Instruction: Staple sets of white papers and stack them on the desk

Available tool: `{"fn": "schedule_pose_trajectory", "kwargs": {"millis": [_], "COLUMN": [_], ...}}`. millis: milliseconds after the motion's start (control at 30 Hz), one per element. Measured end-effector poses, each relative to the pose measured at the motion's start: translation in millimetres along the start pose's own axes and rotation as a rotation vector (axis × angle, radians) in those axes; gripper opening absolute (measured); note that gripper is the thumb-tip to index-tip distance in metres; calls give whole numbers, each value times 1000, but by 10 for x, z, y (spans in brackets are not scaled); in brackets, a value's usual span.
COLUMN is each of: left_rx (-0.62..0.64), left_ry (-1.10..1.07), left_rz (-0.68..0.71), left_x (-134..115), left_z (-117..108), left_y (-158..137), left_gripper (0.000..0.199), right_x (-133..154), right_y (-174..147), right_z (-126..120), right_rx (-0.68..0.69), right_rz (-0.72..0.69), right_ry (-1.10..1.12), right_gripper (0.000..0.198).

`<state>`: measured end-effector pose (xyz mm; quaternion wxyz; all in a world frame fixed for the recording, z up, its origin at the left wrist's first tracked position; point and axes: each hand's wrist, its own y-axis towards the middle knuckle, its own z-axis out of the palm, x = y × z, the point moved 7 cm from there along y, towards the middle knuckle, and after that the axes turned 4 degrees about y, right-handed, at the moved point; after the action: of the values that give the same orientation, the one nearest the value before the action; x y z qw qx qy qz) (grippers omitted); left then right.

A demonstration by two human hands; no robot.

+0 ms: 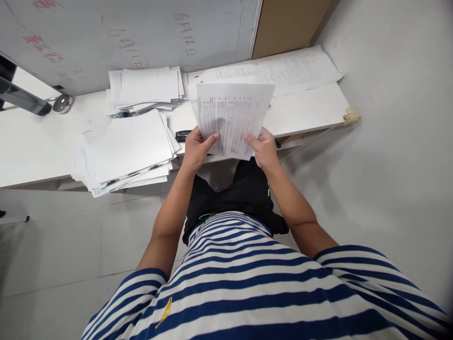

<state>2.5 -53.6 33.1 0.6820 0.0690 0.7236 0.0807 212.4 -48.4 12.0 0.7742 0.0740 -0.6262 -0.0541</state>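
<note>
Printed paper sheets (233, 118) are held up in front of me, above the desk's front edge. My left hand (198, 147) grips their lower left side, thumb on top and fingers behind. On the lower right side, my right hand (264, 147) pinches the same sheets in the same way. The text is too blurred to read, and how many sheets there are I cannot tell. Left of my left hand lies a thick, uneven paper stack (130, 146) that overhangs the desk edge. Behind it sits another paper pile (148, 87).
A white desk (311, 111) runs along a whiteboard (141, 33) with red writing. Large printed sheets (300, 71) lie at its back right. A black object (182, 136) is near my left hand. A computer mouse (62, 104) sits far left. A wall (389, 141) stands at right.
</note>
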Motion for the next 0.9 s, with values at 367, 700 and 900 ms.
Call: {"fn": "schedule_pose_trajectory", "kwargs": {"millis": [367,700,900], "left_rx": [-163,-221,-297], "left_ry": [162,370,405], "left_rz": [83,169,179], "left_x": [329,250,302], "left_z": [119,72,10], "left_y": [295,198,82], "left_gripper": [42,41,42], "right_x": [-115,-244,-240], "right_y": [337,240,157], "right_z": [-145,-12,40], "right_rx": [-114,-90,-81], "right_rz": [-101,-230,-298], "right_ry": [-370,-574,-704], "right_gripper": [41,51,56]}}
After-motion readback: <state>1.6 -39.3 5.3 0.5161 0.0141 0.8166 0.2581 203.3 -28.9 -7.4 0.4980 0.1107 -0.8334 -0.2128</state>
